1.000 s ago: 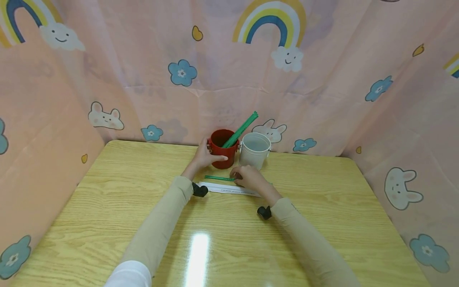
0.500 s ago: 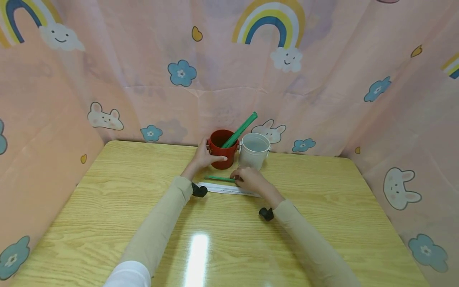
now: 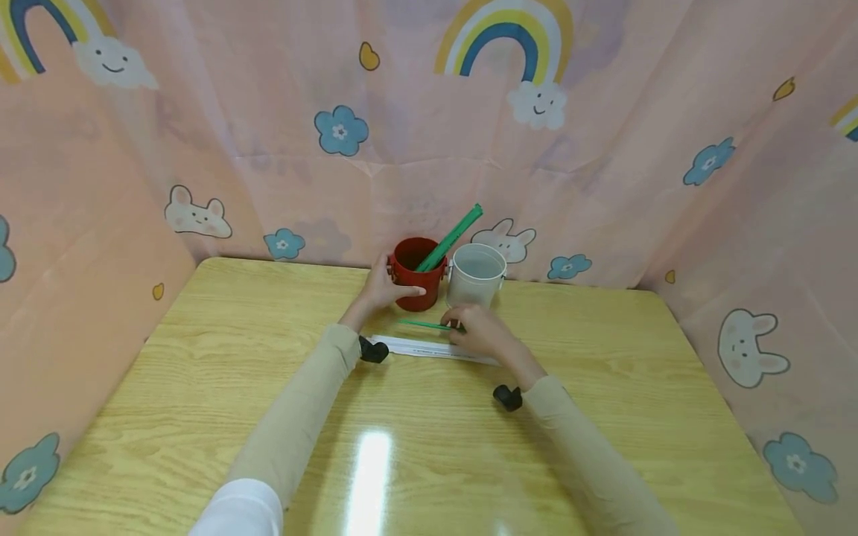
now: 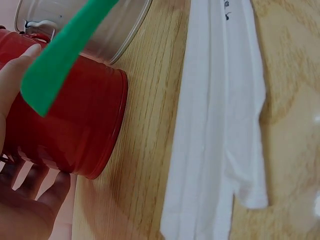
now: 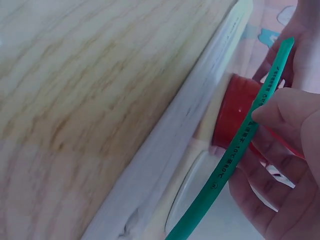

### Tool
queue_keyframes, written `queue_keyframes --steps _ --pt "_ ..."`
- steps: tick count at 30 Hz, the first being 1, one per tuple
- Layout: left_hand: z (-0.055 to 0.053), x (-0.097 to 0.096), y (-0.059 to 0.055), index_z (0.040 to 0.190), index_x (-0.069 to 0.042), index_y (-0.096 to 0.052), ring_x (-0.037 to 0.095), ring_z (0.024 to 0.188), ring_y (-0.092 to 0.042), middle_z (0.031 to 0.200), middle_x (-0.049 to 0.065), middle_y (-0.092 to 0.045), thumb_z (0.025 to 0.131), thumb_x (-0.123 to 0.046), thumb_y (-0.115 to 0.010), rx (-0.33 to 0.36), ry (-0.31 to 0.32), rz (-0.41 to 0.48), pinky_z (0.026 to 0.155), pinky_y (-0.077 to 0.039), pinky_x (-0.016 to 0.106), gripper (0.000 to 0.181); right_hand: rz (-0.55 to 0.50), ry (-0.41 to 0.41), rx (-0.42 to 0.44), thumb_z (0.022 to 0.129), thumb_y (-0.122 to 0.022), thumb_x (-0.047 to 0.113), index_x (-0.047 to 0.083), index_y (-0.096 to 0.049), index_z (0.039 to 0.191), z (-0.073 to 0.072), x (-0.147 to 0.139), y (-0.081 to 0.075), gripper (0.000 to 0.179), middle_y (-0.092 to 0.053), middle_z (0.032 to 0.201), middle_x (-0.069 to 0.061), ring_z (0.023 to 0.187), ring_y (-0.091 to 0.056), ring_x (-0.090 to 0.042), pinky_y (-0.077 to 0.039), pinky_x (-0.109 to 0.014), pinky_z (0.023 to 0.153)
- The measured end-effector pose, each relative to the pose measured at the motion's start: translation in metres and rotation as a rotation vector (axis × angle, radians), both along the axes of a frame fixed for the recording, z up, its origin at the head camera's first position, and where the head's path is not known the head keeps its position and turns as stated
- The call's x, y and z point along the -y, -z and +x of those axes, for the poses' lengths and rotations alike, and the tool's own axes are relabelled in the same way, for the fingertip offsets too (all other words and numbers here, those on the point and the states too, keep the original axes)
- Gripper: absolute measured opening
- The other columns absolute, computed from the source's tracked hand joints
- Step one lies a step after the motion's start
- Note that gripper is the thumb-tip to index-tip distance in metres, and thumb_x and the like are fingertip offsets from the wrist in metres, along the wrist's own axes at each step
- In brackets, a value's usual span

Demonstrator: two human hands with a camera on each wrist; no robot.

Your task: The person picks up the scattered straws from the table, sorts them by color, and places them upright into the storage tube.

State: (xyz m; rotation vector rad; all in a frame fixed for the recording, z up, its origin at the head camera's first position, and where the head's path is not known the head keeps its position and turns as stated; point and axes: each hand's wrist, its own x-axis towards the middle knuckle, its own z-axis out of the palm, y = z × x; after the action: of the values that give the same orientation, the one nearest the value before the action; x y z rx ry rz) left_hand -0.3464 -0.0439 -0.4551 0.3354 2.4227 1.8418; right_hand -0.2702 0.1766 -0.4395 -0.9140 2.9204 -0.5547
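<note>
My left hand (image 3: 377, 289) holds a small red bucket (image 3: 418, 299) at its side, thumb across the front and fingers behind. From the bucket's mouth several long green wrapped sticks (image 3: 456, 234) lean out to the right. Between thumb and fingers my right hand (image 3: 484, 331) pinches another long, thin green wrapped stick (image 5: 225, 167) with dark printing. In the head view this stick points left, close over the table in front of the buckets. Long white paper-wrapped sticks (image 3: 429, 348) lie side by side just below it; their right end is partly hidden by my right hand.
A white bucket (image 3: 474, 286) stands right beside the red one, with no sticks showing in it. Both are near the back edge of the wooden table (image 3: 570, 447). A pink patterned curtain (image 3: 402, 186) hangs behind and at the sides.
My right hand has picked up the green stick from the table and shifted it slightly to the right. My left hand keeps its grip on the red bucket.
</note>
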Motion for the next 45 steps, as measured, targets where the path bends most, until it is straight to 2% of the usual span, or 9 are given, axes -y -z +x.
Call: queue_keyframes --steps 8,17,25,32,33,34,39,40,45 --pt "-0.001 -0.002 -0.003 0.14 -0.004 -0.03 0.031 0.123 -0.048 0.139 0.014 -0.045 0.075 -0.01 -0.082 -0.004 0.031 0.04 0.104 -0.045 0.044 0.084 -0.052 0.072 -0.031 0.084 -0.065 0.007 0.009 -0.07 0.102 0.002 -0.01 -0.01 0.019 -0.067 0.09 -0.002 0.083 -0.06 -0.016 -0.052 -0.032 0.072" --pt "-0.001 0.0 -0.002 0.139 -0.005 -0.032 0.03 0.118 -0.049 0.136 0.014 -0.045 0.073 -0.009 -0.083 -0.003 -0.003 0.004 0.099 -0.046 0.042 0.084 -0.184 0.096 -0.057 0.083 -0.06 0.008 0.009 -0.068 0.105 0.006 -0.009 -0.02 0.023 -0.066 0.093 -0.003 0.08 -0.059 -0.016 -0.052 -0.032 0.071" --pt "-0.006 -0.001 0.002 0.14 -0.005 -0.032 0.028 0.117 -0.05 0.134 0.014 -0.047 0.071 -0.013 -0.085 0.009 -0.002 0.004 0.098 -0.047 0.04 0.087 -0.274 0.054 -0.228 0.083 -0.063 0.007 0.011 -0.065 0.098 0.003 -0.007 -0.032 0.016 -0.065 0.087 -0.004 0.077 -0.06 -0.016 -0.053 -0.031 0.067" --pt "-0.003 0.0 0.0 0.141 -0.004 -0.029 0.029 0.12 -0.05 0.136 0.014 -0.046 0.073 -0.012 -0.084 0.016 -0.001 0.015 0.101 -0.046 0.041 0.087 -0.419 0.039 -0.374 0.081 -0.063 0.006 0.005 -0.067 0.098 0.001 -0.001 -0.045 0.017 -0.065 0.082 -0.007 0.07 -0.061 -0.017 -0.054 -0.032 0.061" --pt "0.001 0.0 -0.006 0.141 -0.003 -0.029 0.031 0.121 -0.05 0.137 0.015 -0.045 0.073 -0.011 -0.083 0.021 0.003 0.013 0.102 -0.046 0.042 0.087 -0.44 0.036 -0.394 0.081 -0.063 0.005 0.005 -0.067 0.097 -0.001 -0.001 -0.046 0.017 -0.065 0.082 -0.007 0.069 -0.061 -0.017 -0.054 -0.031 0.06" --pt "0.001 0.0 -0.006 0.141 -0.003 -0.029 0.03 0.122 -0.05 0.137 0.015 -0.045 0.073 -0.01 -0.083 0.019 0.003 0.012 0.103 -0.045 0.042 0.087 -0.464 0.036 -0.41 0.081 -0.063 0.005 0.005 -0.067 0.097 -0.002 0.0 -0.047 0.017 -0.065 0.081 -0.007 0.069 -0.061 -0.017 -0.054 -0.031 0.059" --pt "0.003 0.0 -0.006 0.14 -0.004 -0.031 0.031 0.123 -0.048 0.138 0.015 -0.045 0.073 -0.01 -0.083 0.022 -0.004 0.01 0.104 -0.044 0.043 0.085 -0.557 0.033 -0.474 0.08 -0.063 0.005 0.003 -0.067 0.096 -0.008 0.002 -0.054 0.016 -0.066 0.078 -0.009 0.068 -0.061 -0.017 -0.054 -0.031 0.056" --pt "0.0 0.0 -0.002 0.14 -0.005 -0.031 0.03 0.123 -0.048 0.137 0.013 -0.045 0.073 -0.011 -0.083 0.014 -0.009 0.01 0.103 -0.045 0.043 0.085 -0.574 0.036 -0.481 0.08 -0.064 0.005 0.003 -0.067 0.096 -0.009 0.003 -0.056 0.016 -0.065 0.078 -0.01 0.068 -0.061 -0.017 -0.054 -0.033 0.056" --pt "0.001 0.0 -0.002 0.139 -0.005 -0.031 0.03 0.122 -0.048 0.137 0.013 -0.045 0.074 -0.011 -0.083 0.012 -0.005 0.01 0.102 -0.045 0.043 0.083 -0.619 0.072 -0.5 0.08 -0.063 0.002 0.001 -0.067 0.098 -0.011 0.008 -0.066 0.018 -0.065 0.078 -0.012 0.069 -0.062 -0.021 -0.055 -0.04 0.056"
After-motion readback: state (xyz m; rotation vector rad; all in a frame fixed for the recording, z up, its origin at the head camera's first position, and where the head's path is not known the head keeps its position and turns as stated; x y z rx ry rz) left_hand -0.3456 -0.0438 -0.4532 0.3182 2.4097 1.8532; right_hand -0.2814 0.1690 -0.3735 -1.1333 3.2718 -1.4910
